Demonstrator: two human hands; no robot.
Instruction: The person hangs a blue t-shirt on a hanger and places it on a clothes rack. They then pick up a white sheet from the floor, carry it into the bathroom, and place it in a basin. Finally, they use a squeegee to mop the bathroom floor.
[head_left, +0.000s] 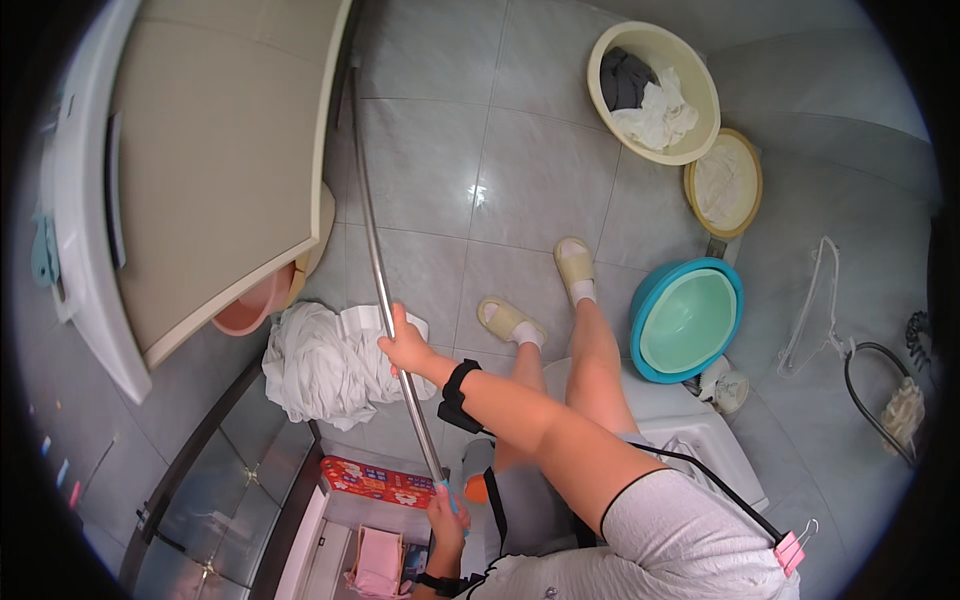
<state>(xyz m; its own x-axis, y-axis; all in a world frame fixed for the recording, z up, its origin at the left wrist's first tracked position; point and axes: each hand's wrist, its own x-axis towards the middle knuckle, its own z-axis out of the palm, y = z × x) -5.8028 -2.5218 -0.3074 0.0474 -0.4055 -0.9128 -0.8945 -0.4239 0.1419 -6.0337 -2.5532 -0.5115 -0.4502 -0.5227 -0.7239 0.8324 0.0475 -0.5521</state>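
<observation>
A long metal pole (367, 202) slants across the view, its far end low beside the vanity cabinet (217, 150). Whatever is fixed to that end is hidden or too dark to tell. Around the middle of the shaft, my right hand (409, 343) is closed. My left hand (448, 517) grips the blue handle (448, 491) at the near end. Behind the right hand, a heap of white cloth (319, 367) lies on the tiled floor (420, 165).
Cream basin (714, 112) with dark and white clothes stands at upper right, beside a smaller yellow-rimmed basin (757, 184). Nearer are nested blue and green basins (690, 322) and a white squat toilet (694, 435). A pink basin (247, 307) sits beneath the cabinet. A glass door (240, 480) is at left.
</observation>
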